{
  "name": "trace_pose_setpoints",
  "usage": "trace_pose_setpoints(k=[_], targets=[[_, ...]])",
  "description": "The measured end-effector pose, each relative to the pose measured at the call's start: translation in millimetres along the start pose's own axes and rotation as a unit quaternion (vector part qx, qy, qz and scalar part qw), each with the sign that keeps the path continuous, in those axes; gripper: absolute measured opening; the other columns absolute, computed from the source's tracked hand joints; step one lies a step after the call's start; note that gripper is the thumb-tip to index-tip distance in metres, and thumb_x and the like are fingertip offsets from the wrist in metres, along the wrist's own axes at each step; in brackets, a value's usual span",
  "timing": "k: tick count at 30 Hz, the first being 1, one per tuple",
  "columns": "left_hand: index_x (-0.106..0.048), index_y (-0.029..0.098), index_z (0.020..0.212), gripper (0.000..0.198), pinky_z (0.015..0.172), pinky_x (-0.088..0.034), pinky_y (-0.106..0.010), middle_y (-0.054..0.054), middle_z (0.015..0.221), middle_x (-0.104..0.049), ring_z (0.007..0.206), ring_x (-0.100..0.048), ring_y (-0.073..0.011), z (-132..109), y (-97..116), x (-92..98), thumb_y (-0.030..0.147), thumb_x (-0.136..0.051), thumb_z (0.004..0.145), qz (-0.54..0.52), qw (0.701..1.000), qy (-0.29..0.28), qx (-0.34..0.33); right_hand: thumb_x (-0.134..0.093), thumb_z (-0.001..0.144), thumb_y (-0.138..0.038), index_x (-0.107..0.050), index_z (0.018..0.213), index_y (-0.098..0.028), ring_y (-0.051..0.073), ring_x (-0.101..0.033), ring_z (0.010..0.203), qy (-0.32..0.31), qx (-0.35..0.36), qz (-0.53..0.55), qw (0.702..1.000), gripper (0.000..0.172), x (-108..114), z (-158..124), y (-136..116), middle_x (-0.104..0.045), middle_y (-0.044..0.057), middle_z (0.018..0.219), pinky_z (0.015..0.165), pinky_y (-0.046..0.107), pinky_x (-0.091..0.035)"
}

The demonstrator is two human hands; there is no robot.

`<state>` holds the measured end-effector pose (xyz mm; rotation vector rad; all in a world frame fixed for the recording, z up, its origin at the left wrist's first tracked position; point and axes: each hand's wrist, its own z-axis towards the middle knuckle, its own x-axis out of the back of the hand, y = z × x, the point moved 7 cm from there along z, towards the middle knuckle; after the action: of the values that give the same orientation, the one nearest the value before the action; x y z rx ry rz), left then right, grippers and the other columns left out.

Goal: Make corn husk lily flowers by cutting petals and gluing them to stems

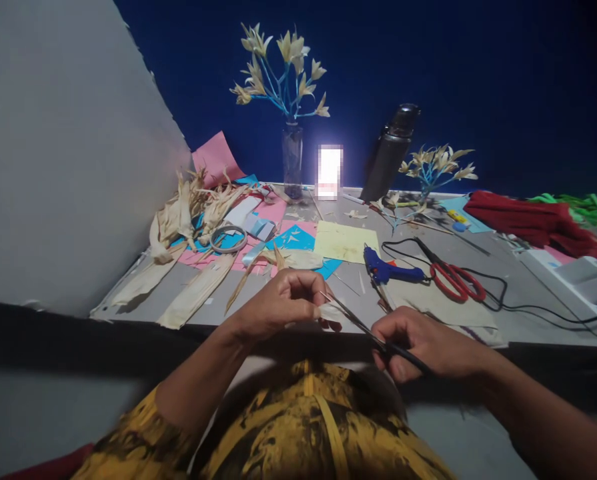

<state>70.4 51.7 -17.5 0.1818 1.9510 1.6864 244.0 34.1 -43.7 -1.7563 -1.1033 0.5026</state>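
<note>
My left hand (283, 300) is closed in a pinch on a small pale piece of corn husk (329, 312), held above my lap at the table's near edge. My right hand (421, 340) grips a pair of black-handled scissors (363, 327). Their thin blades point up and left and meet the husk piece. Both hands hover just in front of the grey table (508, 293).
On the table lie a blue glue gun (391, 270), red-handled scissors (455, 280), a black cord (503, 293), yellow paper (345, 241), pink and blue sheets, dried husks (188, 213), a tape roll (228, 238). Husk flowers stand in a glass vase (292, 160), beside a dark flask (391, 153). Red cloth (533, 223) lies right.
</note>
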Motion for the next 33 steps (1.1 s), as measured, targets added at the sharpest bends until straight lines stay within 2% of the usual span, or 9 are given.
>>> trace_pose_setpoints(k=[4,10,15,23,29,33], targets=[[-0.062,0.013,0.064,0.013,0.067,-0.057,-0.031,-0.002,0.078,-0.063,0.067,-0.065,-0.0155,2.9,-1.3,1.6,0.015,-0.075,0.06,-0.03,0.999,-0.009,0.025,-0.08,0.064,-0.04,-0.067,0.07,-0.011,0.009,-0.039,0.056,0.005,-0.013,-0.012,1.0,0.032,2.9,1.2,2.7,-0.051,-0.004,0.058,0.05,0.02,-0.026],[-0.061,0.012,0.063,0.012,0.058,-0.052,-0.023,-0.003,0.07,-0.066,0.065,-0.071,-0.0187,4.6,-0.2,5.9,0.014,-0.072,0.062,0.006,0.998,-0.028,0.05,-0.083,0.06,-0.05,-0.065,0.066,-0.012,0.008,-0.035,0.053,0.006,-0.024,-0.014,1.0,0.043,4.7,6.8,3.6,-0.045,-0.006,0.055,0.049,0.02,-0.024],[-0.06,0.013,0.063,0.012,0.058,-0.052,-0.022,-0.004,0.069,-0.069,0.064,-0.071,-0.0176,3.2,-1.7,11.5,0.013,-0.072,0.063,0.005,0.997,-0.03,0.076,-0.082,0.06,-0.055,-0.062,0.064,-0.012,0.008,-0.034,0.052,-0.002,-0.019,-0.011,1.0,0.048,4.2,11.4,2.7,-0.043,-0.006,0.053,0.048,0.021,-0.023],[-0.059,0.015,0.064,0.011,0.061,-0.053,-0.025,-0.006,0.067,-0.072,0.064,-0.071,-0.0183,1.9,0.6,17.1,0.011,-0.07,0.067,0.018,0.994,-0.05,0.095,-0.082,0.062,-0.053,-0.057,0.06,-0.014,0.007,-0.031,0.052,-0.01,-0.038,-0.025,0.999,0.047,7.5,16.7,7.6,-0.04,-0.007,0.053,0.047,0.02,-0.022],[-0.06,0.015,0.066,0.008,0.063,-0.054,-0.027,-0.006,0.064,-0.072,0.067,-0.072,-0.0204,4.1,-1.7,18.7,0.01,-0.066,0.064,0.006,0.994,-0.05,0.102,-0.079,0.063,-0.061,-0.063,0.071,-0.012,0.009,-0.036,0.055,-0.023,-0.027,-0.007,0.999,0.051,4.0,15.5,0.4,-0.048,-0.004,0.058,0.05,0.021,-0.026],[-0.06,0.015,0.066,0.009,0.064,-0.055,-0.028,-0.006,0.063,-0.071,0.066,-0.072,-0.0209,6.5,-1.9,17.7,0.01,-0.066,0.063,0.004,0.994,-0.051,0.098,-0.076,0.064,-0.064,-0.062,0.07,-0.012,0.009,-0.036,0.056,-0.023,-0.018,-0.014,0.999,0.054,4.7,15.1,-1.9,-0.049,-0.003,0.058,0.05,0.021,-0.026]])
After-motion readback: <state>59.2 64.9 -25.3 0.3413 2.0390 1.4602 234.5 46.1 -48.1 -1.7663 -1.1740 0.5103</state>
